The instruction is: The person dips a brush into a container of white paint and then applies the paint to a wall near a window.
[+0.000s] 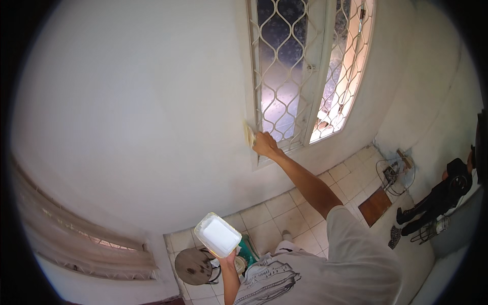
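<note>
My right hand (265,145) is closed around a paintbrush (249,135), its arm stretched out. Pale bristles lie at the white wall (152,95), just left of the lower part of the window frame (254,114). Whether the bristles press on the wall is hard to tell. Held low over the floor, a shallow plastic tub (199,230) rests in my left hand (228,258), which grips it from below and the near side. White paint (219,233) covers the tub's inside. Most of the left fingers are hidden under the tub.
A wavy metal grille (291,34) covers the window. Below the tub stand a round stool (192,267) and a green container (248,249). Cables (394,177) hang at the right corner near a brown floor panel (375,206). A dark-clothed figure (453,187) is at far right. Curtains (91,232) hang left.
</note>
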Demonstrator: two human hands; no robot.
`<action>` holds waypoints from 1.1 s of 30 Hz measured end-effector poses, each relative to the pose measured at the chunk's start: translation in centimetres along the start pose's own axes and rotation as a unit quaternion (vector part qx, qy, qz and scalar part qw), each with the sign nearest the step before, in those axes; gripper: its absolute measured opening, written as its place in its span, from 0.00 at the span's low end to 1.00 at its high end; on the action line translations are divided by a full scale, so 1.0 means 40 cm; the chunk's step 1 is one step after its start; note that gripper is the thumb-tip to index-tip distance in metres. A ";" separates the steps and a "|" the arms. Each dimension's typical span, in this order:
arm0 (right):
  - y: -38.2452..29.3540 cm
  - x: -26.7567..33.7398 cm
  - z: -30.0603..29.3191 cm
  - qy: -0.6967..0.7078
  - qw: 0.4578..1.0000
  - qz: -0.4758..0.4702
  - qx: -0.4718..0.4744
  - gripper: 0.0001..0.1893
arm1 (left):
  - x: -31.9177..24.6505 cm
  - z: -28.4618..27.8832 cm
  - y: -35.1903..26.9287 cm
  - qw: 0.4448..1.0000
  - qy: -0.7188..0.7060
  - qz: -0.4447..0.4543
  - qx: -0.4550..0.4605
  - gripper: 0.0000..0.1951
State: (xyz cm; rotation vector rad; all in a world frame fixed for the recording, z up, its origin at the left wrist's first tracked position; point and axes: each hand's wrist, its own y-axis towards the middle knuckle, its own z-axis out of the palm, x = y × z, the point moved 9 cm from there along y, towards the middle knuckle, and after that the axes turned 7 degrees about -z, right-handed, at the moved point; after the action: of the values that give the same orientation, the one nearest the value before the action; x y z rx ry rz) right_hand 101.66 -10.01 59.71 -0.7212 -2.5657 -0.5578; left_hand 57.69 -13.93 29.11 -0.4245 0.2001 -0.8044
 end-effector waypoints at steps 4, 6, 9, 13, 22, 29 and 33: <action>-0.058 -0.008 0.039 0.153 0.985 0.064 0.036 0.39 | -0.022 0.035 -0.007 1.000 0.003 0.026 0.008 0.28; -0.022 0.034 -0.081 0.182 0.977 -0.040 -0.102 0.42 | -0.009 0.047 -0.011 0.999 0.005 0.036 0.016 0.28; 0.072 0.151 -0.283 0.223 0.942 -0.143 -0.206 0.37 | -0.011 0.049 -0.031 0.999 0.006 0.033 0.016 0.28; 0.160 0.325 -0.577 0.146 0.906 -0.229 -0.325 0.33 | 0.004 0.081 -0.036 1.000 -0.019 0.019 0.016 0.27; 0.211 0.257 -0.340 -0.013 0.959 -0.137 -0.246 0.36 | -0.004 0.053 -0.064 0.998 -0.030 0.049 -0.021 0.23; -0.023 -0.147 0.316 0.037 0.996 0.082 -0.016 0.33 | -0.008 0.017 -0.073 0.995 -0.041 0.070 -0.058 0.23; -0.057 -0.196 0.406 0.032 0.991 0.106 0.069 0.26 | -0.053 -0.034 -0.069 0.994 -0.018 0.084 -0.074 0.24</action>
State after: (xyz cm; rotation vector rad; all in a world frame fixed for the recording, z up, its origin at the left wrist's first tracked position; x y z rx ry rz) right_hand 101.97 -7.14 41.77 -0.8979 -2.4025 -0.3248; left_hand 53.98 -14.48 29.13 -0.5540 0.2588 -0.6178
